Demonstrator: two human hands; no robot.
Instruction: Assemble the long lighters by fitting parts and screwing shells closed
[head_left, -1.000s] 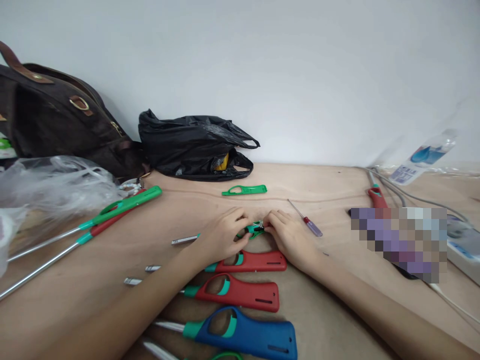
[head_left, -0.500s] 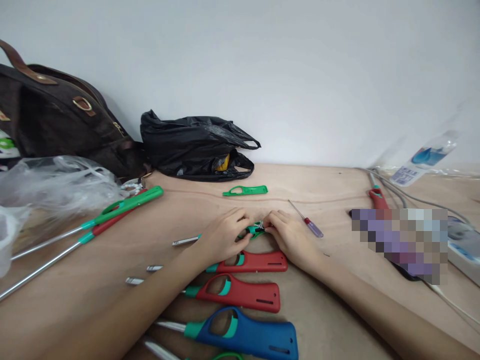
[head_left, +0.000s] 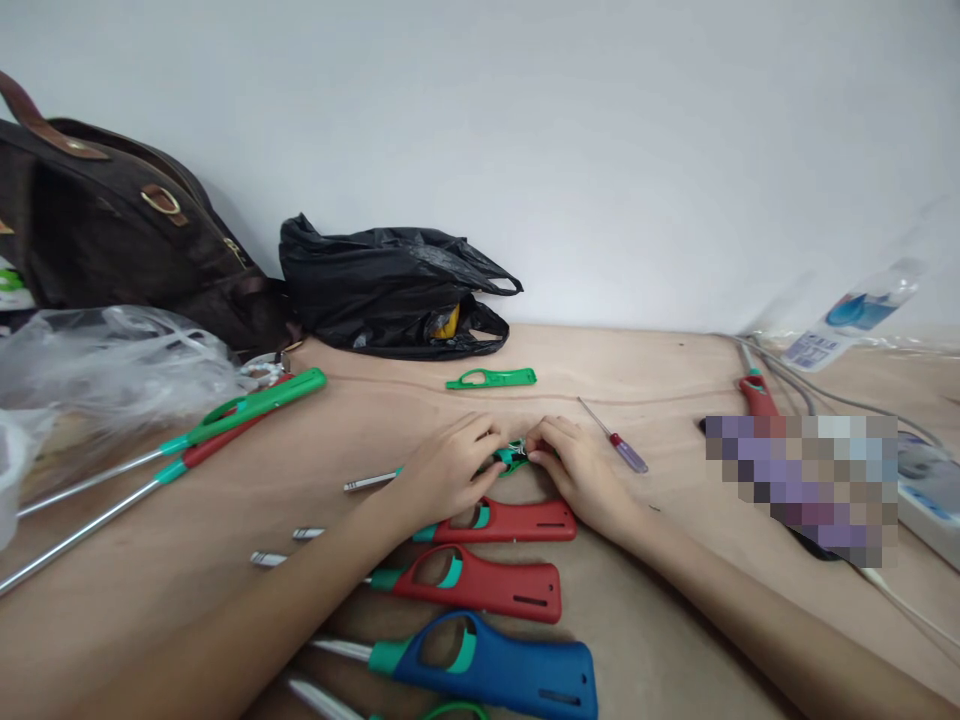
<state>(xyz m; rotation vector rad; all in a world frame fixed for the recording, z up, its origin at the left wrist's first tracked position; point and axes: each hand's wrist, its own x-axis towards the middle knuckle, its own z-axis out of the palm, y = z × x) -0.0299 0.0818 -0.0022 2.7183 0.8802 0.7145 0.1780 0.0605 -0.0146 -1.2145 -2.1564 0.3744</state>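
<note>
Between my hands lies an opened green lighter, with its inner parts and thin wires exposed and its metal tube pointing left. My left hand is closed on the lighter's trigger part. My right hand pinches at the handle end, its fingertips hiding what they hold. A loose green casing half lies beyond my hands. To the right rests a screwdriver with a purple and red handle. Nearer to me are two red lighters and a blue lighter, partly under my left forearm.
At left, a green lighter lies over a red one near clear plastic bags and a dark bag. A black plastic bag stands against the wall. Cables, a bottle and a blurred-out object are at right.
My right hand has shifted very slightly at the lighter's handle end. My left hand keeps nearly the same place.
</note>
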